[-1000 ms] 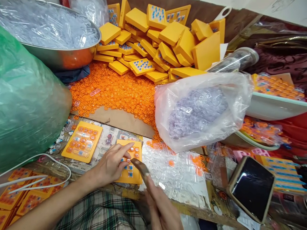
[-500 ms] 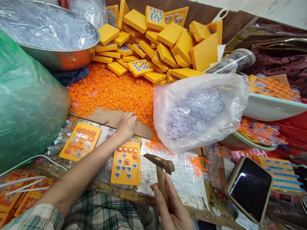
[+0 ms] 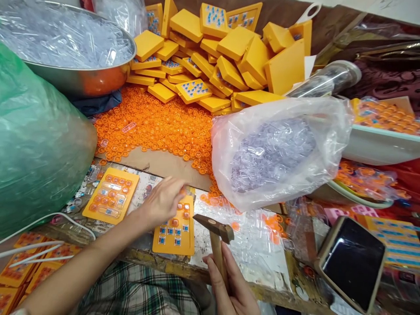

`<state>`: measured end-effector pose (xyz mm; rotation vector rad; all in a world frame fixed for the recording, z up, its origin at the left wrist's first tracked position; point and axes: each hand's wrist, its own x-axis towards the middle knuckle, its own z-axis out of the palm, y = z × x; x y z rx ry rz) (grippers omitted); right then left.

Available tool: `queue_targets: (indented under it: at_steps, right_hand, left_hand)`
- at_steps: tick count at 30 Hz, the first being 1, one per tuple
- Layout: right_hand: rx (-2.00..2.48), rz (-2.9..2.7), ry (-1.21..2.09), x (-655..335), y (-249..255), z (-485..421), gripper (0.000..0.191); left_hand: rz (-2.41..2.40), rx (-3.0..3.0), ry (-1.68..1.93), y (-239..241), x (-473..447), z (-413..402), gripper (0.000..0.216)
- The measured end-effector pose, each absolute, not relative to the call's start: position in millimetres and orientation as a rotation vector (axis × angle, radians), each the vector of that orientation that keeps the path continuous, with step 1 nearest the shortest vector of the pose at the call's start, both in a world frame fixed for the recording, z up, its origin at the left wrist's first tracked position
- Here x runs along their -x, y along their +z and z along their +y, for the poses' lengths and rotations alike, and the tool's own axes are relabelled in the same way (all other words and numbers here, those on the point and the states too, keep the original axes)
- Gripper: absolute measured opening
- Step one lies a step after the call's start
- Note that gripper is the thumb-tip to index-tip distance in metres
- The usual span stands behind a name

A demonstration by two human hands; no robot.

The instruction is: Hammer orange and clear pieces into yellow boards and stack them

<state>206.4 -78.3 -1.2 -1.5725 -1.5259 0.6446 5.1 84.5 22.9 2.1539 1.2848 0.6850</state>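
My left hand [image 3: 164, 200] hovers over the upper part of a yellow panel [image 3: 157, 247], its fingers pinched and a bit of orange, likely a small cap, showing at the tips. The hand hides the panel's upper left. Orange caps sit in some of this panel's places, and small blue pieces show in others. My right hand [image 3: 231, 280] grips the wooden handle of a hammer [image 3: 215, 225], its head raised just right of the panel. Left of my hand lies a second yellow panel [image 3: 126, 210], fitted with orange and clear caps.
Loose orange caps [image 3: 157, 122] are heaped on cardboard behind. Yellow panels [image 3: 236, 41] are piled further back. Clear parts fill a plastic bag [image 3: 226, 175] and a metal bowl [image 3: 127, 61]. A green bag [image 3: 42, 144] stands left, a dark-screened device [image 3: 352, 258] right.
My left hand has come back from the edge of the orange heap to above the nearer yellow panel. The hammer stays in my right hand, almost in place. The view has shifted slightly.
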Motion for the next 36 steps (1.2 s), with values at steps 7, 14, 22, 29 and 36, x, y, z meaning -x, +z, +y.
queue_targets:
  at_steps: [7,14,22,29,36]
  right_hand:
    - [1.444,-1.761,0.646,-192.8,7.5,-83.4,0.055]
    - [1.356,-1.952,0.717,-180.1,25.3,-75.7,0.065]
    - [1.370,-1.987,0.818,-181.0,24.0,-73.7,0.060]
    - [1.607,-1.447,0.692,-189.7,14.4,-84.0,0.039]
    - [1.761,-0.988,0.751,-193.7,17.5,-81.0,0.053]
  left_hand:
    - [1.170,-2.003,0.741,6.6,38.8,-1.9,0.037]
    - [1.210,-1.995,0.856,-6.6,33.4,-6.1,0.039]
    - [1.222,-1.871,0.899,-10.8,37.0,-8.3,0.041]
    - [1.297,-1.926,0.929,17.4,28.2,34.4,0.028]
    - [1.417,-2.129,0.767,9.5,-51.9,146.3,0.023]
